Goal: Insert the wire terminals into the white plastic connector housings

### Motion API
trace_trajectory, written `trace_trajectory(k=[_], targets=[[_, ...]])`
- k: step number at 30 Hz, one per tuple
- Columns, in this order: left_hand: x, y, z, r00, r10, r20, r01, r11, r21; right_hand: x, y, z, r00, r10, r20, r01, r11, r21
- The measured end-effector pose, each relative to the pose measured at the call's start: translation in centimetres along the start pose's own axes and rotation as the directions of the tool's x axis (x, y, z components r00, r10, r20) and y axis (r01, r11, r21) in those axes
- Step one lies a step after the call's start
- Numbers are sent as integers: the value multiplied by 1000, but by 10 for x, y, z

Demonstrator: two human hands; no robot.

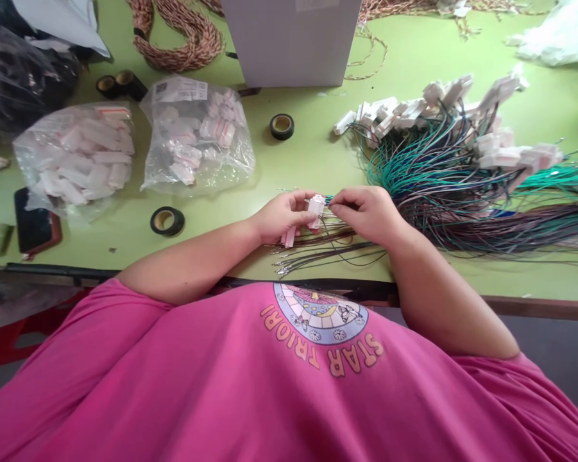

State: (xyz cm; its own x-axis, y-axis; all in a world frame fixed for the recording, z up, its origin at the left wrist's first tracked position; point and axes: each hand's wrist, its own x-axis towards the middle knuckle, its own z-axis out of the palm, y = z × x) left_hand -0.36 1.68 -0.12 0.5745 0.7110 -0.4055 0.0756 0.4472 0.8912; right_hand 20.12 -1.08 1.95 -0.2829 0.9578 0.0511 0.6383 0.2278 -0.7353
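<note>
Near the table's front edge, my left hand [289,215] is closed on a small white plastic connector housing [316,206]. A second white housing [289,237] hangs just below its fingers. Facing it, my right hand [365,210] pinches a thin wire [329,200] right beside the housing; whether the wire's end sits inside cannot be made out. Under both hands lie loose dark wires [312,255] with metal terminals at their left ends. To the right spreads a big bundle of green and dark wires [408,167], many ending in white connectors [510,154].
Two clear bags of white housings, one bag [77,154] beside another bag [197,141], lie left. Black tape rolls include one roll [167,221] and another roll [281,126]. A phone [36,221] rests far left. A grey box [291,45] stands behind, near twisted wires [178,38].
</note>
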Motion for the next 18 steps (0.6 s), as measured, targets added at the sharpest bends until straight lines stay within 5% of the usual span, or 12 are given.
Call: trace_trajectory(k=[4,18], targets=[[2,-3,1,1000,-17,-7,16,998,-56,2,3,0,997,73,33,-71,995,-65],[0,0,2,999,-18,-42,20,999,37,0,-2,-4,986,82,148,-30,945,-326]])
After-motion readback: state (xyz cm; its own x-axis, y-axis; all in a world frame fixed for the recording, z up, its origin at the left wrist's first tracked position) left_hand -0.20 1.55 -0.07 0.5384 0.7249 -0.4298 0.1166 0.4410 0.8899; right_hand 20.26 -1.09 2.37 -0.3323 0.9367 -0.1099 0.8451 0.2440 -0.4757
